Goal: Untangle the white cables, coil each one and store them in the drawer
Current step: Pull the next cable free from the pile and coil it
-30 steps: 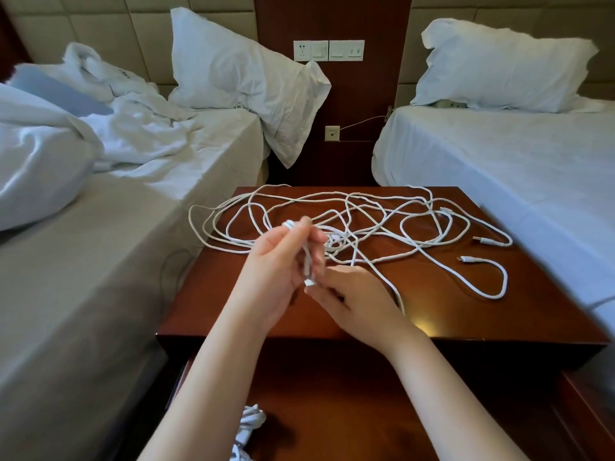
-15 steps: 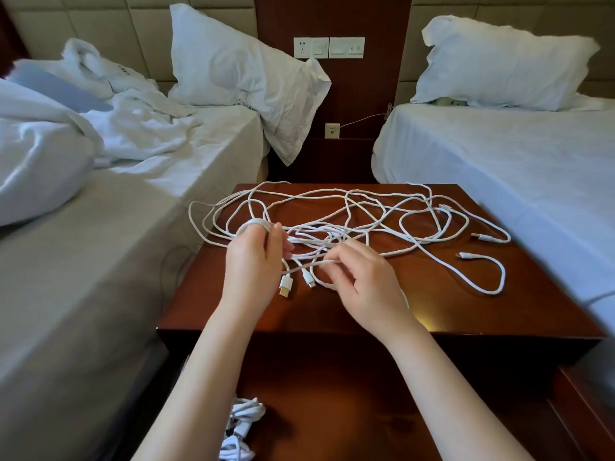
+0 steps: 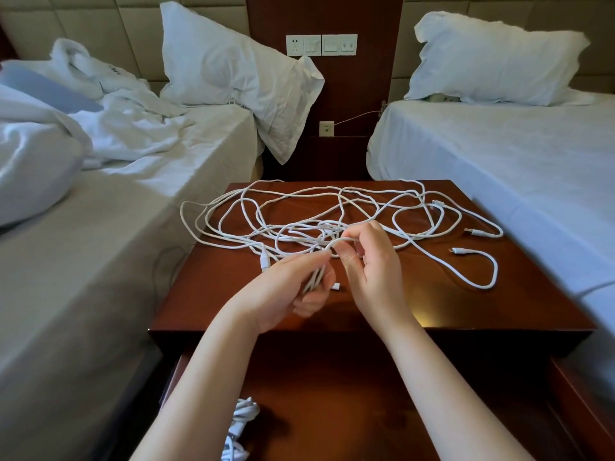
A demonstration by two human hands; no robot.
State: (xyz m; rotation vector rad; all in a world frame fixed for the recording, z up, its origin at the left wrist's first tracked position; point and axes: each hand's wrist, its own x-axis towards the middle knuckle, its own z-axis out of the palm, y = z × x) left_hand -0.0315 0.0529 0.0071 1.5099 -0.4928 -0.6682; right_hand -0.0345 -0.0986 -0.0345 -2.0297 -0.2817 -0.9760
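L hand point(image 3: 286, 287) grips strands | R hand point(image 3: 372, 261) pinches loop | white cables point(image 3: 332, 207) tangled on nightstand point(image 3: 499, 307)

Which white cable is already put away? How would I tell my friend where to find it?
Find the red-brown wooden nightstand between the two white beds. Under its top, the open wooden drawer sticks out toward the viewer; look at its left side. The small white cable bundle lying there is wound up tight, unlike the loose tangled white cables spread on top.

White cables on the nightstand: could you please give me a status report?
Left hand grips doubled strands, right hand pinches a loop. White cables mostly tangled on nightstand. One coiled cable in open drawer. Nothing blocking.
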